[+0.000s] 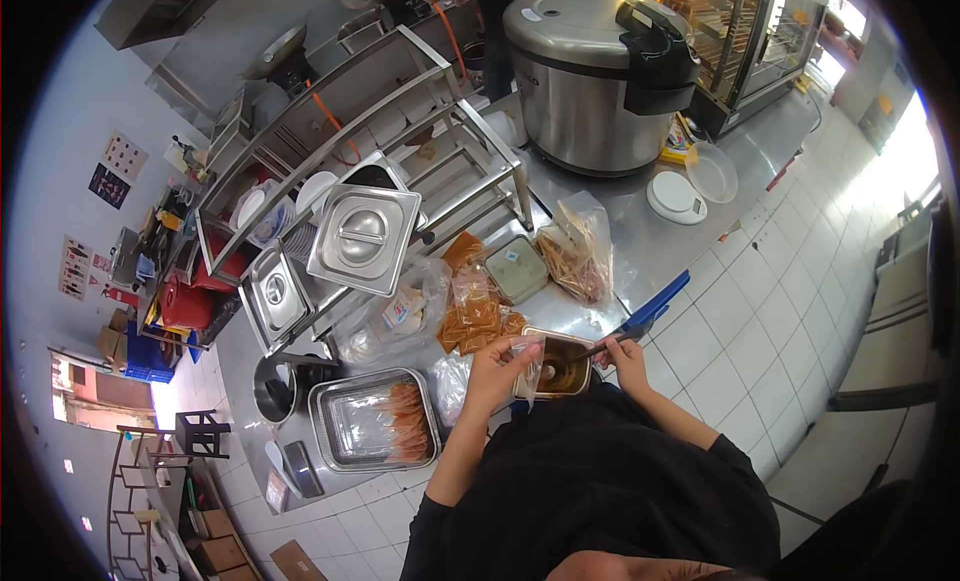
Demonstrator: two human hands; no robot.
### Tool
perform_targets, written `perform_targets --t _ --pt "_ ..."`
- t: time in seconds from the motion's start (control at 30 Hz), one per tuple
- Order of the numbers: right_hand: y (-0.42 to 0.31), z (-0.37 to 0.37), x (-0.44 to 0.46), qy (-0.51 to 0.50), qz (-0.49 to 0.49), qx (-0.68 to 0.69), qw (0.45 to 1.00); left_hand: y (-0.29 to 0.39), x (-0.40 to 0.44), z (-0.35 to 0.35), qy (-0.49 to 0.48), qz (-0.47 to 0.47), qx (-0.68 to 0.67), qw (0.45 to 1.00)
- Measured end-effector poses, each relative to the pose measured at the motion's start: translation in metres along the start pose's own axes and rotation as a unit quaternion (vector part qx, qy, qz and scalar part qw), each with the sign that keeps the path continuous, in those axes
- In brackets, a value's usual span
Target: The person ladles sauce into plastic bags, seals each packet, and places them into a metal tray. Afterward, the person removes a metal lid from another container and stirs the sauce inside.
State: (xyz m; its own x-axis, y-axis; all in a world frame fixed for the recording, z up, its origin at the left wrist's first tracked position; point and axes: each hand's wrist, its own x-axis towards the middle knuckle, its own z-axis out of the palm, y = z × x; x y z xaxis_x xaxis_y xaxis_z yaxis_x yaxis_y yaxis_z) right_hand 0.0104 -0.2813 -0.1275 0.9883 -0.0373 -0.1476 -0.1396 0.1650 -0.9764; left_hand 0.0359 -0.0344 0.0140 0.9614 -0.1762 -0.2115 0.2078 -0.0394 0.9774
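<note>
Left hand (497,369) pinches 1 clear bag (533,374). Right hand (629,367) closes around a dark handle (597,350) (angled over the metal container (558,336)).

Pale floor tiles (735,311) spread right of the fingers (517,359), a steel rack (521,189) stands beyond and left of them, and farther left a whitish wall (152,209) bears posted sheets (124,155), with glaring light (915,146) (almost washed out) far to the fingers' right.
</note>
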Motion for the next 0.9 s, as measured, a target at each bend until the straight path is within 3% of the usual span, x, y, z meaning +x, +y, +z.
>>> perform_targets --t 0.07,0.17,0.23,0.33,0.37,0.6,0.63,0.7,0.73,0.8,0.9 --pt "0.012 0.000 0.000 -0.013 0.081 0.110 0.991 -0.006 -0.002 -0.003 0.002 0.002 -0.004 1.000" --pt "0.006 0.007 0.004 -0.005 0.146 0.142 0.979 -0.016 -0.001 -0.012 -0.001 -0.016 -0.040 0.999" --pt "-0.008 0.010 0.007 -0.001 0.151 0.164 0.975 -0.019 -0.002 -0.018 0.028 -0.055 -0.181 0.981" --pt "-0.037 0.009 0.013 0.013 0.150 0.183 0.971 -0.032 -0.003 -0.030 0.080 -0.053 -0.170 0.981" --pt "-0.045 0.009 0.015 0.025 0.142 0.184 0.972 -0.044 -0.002 -0.036 0.092 -0.056 -0.087 0.990" --pt "-0.061 -0.003 0.027 0.051 0.109 0.139 0.983 -0.083 -0.030 -0.079 0.226 -0.038 -0.118 0.966" --pt "-0.063 -0.002 0.026 0.047 0.111 0.138 0.983 -0.079 -0.038 -0.085 0.250 -0.038 0.051 0.966" --pt "-0.068 -0.001 0.023 0.047 0.120 0.144 0.981 -0.079 -0.046 -0.087 0.255 -0.025 0.329 0.909" --pt "-0.066 -0.001 0.023 0.042 0.124 0.142 0.981 -0.089 -0.045 -0.085 0.259 -0.029 0.327 0.908" --pt "-0.062 0.000 0.022 0.041 0.123 0.133 0.983 -0.113 -0.039 -0.074 0.264 0.077 0.491 0.827" --pt "-0.061 0.002 0.023 0.025 0.128 0.101 0.986 -0.098 0.000 -0.071 0.220 0.099 0.348 0.906"
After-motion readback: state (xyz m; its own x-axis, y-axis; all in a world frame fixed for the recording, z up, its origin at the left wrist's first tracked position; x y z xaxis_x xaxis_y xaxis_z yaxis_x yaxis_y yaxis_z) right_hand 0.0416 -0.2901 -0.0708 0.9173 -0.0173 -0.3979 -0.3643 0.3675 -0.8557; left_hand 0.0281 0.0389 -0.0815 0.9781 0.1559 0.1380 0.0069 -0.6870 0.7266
